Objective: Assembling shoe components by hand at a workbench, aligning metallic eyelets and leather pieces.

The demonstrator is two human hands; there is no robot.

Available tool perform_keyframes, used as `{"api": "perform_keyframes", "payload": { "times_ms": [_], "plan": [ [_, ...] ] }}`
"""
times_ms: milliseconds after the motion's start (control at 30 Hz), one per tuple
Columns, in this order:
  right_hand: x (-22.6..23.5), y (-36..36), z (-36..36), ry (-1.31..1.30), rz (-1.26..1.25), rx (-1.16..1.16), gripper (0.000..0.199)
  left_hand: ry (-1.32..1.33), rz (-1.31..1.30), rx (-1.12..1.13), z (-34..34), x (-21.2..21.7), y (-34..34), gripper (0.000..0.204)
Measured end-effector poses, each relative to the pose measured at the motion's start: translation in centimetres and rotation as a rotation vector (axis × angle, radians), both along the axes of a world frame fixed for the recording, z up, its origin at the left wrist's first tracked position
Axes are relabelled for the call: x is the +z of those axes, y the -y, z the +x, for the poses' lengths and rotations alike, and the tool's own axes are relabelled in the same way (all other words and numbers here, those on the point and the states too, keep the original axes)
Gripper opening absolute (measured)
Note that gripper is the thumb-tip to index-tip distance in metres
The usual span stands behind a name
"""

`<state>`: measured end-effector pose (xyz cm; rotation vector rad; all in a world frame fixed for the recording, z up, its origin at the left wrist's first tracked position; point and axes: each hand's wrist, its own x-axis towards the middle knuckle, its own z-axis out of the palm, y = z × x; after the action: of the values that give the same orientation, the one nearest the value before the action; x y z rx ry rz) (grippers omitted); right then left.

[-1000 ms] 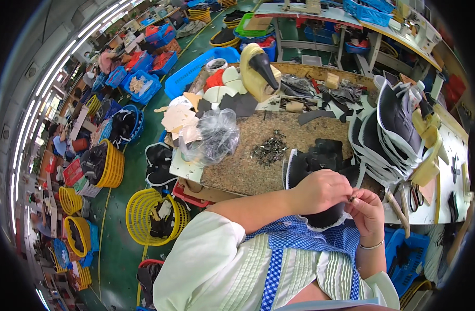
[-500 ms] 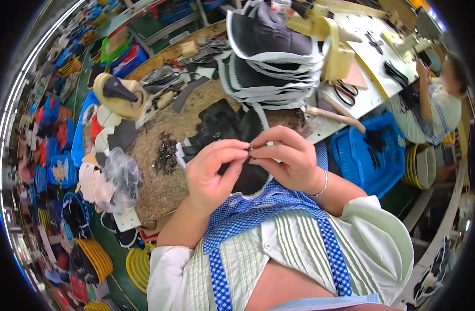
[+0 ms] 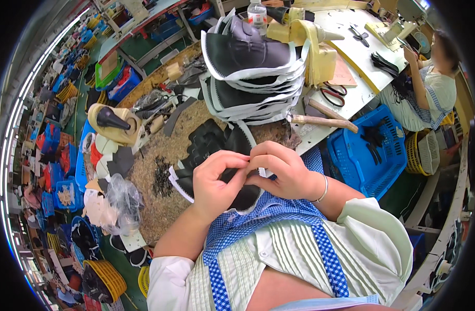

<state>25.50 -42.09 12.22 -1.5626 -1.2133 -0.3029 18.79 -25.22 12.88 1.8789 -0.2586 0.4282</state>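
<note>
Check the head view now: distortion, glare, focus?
Head view, left side: fisheye bends ceiling lights into an arc, distant baskets look soft. Head view, lower left: plastic bag catches glints. Head view, centre: fingers read clearer; anything between them can't be made out.

Black shoe upper (image 3: 239,141) | white edging | spread at brown worktop (image 3: 162,146) | partly hidden

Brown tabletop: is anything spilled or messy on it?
Yes, a little. Small black scraps lie strewn on the brown tabletop, left of the person's left hand, looking like spilled crumbs. A crumpled clear plastic bag also sits untidily near the edge. Nothing looks clearly broken.
</note>
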Motion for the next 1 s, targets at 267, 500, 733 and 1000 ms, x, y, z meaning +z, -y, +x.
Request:
{"api": "perform_keyframes", "payload": {
  "times_ms": [267, 500, 733, 1000],
  "plan": [
    [-1.8, 4.1, 3.1, -0.289, 0.190, -0.347, 0.023, 0.251, 0.427, 0.180, 15.5, 7.5, 0.5, 0.034],
    [-2.0, 4.7, 1.8, -0.309, 0.044, -0.252, 0.022, -0.139, 0.749, 0.603, 27.4, 2.1, -2.3, 0.053],
    [0.7, 6.2, 2.2, -0.239, 0.013, -0.221, 0.020, 0.850, 0.842, 0.690, 18.6, 8.3, -0.2, 0.023],
    [6.3, 3.0, 0.6, -0.203, 0.104, 0.170, 0.016, 0.163, 0.210, 0.206, 0.5, 5.6, 1.6, 0.028]
  ]
}}
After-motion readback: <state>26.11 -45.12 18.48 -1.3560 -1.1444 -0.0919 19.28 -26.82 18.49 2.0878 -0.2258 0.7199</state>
